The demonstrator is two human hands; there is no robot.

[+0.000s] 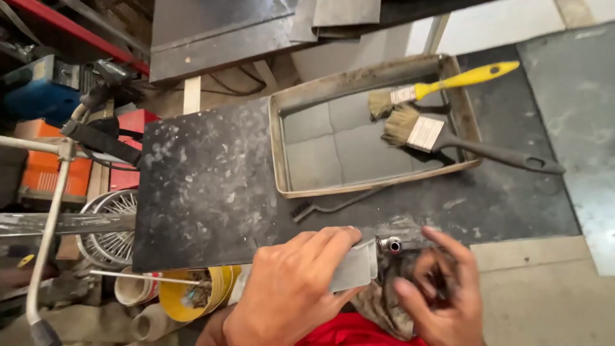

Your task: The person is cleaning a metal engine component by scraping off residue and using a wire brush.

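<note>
The small metal tube (391,245) sits between your fingertips, at the near edge of the dark metal sheet (211,186). Your left hand (288,288) grips a grey flat pad (354,266) against it; your right hand (442,291) curls around a dirty rag (384,301) beneath. Beyond your fingers lies a tray (279,154) with two brushes (410,131).

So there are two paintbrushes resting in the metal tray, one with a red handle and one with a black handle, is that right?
Not quite. The head view shows two brushes in the metal tray, but the first is the yellow-handled brush, not red. The other is the black-handled brush, as you said.
</note>
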